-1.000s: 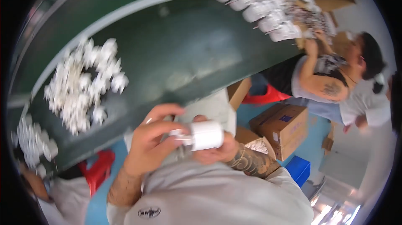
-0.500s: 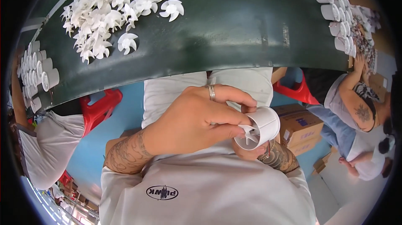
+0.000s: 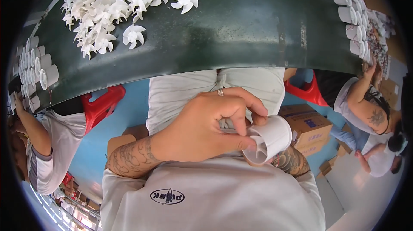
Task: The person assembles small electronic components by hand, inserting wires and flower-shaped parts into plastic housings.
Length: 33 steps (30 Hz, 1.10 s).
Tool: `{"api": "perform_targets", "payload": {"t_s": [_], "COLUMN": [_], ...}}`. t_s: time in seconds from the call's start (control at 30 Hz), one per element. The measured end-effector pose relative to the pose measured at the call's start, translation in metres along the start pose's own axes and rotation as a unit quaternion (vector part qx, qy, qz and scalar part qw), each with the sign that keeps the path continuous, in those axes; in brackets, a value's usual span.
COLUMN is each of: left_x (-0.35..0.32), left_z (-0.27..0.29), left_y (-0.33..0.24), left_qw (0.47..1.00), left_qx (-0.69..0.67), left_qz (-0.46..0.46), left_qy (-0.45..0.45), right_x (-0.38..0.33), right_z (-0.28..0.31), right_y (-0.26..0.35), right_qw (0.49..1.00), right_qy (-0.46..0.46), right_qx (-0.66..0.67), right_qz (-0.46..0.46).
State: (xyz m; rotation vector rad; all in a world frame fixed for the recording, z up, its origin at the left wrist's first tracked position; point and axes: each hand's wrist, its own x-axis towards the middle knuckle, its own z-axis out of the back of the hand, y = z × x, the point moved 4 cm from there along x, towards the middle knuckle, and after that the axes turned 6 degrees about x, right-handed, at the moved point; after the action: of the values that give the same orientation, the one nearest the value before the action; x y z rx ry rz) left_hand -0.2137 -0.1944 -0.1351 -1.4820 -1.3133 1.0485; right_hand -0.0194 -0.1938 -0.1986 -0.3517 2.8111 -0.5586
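Observation:
A white cylindrical fan housing (image 3: 275,135) is held tilted above my lap, its open end facing lower left. Inside the opening, pale blades of a white fan blade (image 3: 259,146) show. My left hand (image 3: 206,123), ringed and back upward, reaches across from the left. Its thumb is at the fan blade in the mouth, and its bent fingers close in at the rim. Behind and under the housing is my right hand (image 3: 269,161), almost wholly hidden; its tattooed forearm comes in from the right. It appears to support the housing from below.
A heap of white fan blades (image 3: 103,12) lies on the dark green table (image 3: 223,37). White housings are stacked at the table's left (image 3: 49,76) and right (image 3: 347,15) ends. Co-workers sit on both sides near red stools (image 3: 103,104). Cardboard boxes (image 3: 307,130) stand at right.
The housing has shifted slightly right and down and turned, so its opening shows less. My left thumb and fingers have moved at its mouth. Less of my right hand shows.

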Motion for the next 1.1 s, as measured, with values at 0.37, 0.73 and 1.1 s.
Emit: {"api": "perform_targets", "payload": {"t_s": [0.37,0.73,1.1], "left_x": [-0.003,-0.005,-0.004], "left_z": [0.005,0.011,0.000], "left_y": [-0.006,-0.012,-0.016], "left_qw": [0.998,0.950,0.952], "left_qx": [0.057,0.260,0.234], "left_qz": [0.026,-0.171,-0.161], "left_qy": [0.032,0.012,-0.115], "right_x": [-0.007,0.008,0.021], "right_z": [0.019,0.030,-0.039], "right_y": [-0.005,-0.015,0.018], "right_qw": [0.984,0.963,0.975], "right_qy": [-0.132,0.180,0.102], "right_qx": [0.003,0.201,0.075], "right_qz": [0.123,-0.011,0.185]}}
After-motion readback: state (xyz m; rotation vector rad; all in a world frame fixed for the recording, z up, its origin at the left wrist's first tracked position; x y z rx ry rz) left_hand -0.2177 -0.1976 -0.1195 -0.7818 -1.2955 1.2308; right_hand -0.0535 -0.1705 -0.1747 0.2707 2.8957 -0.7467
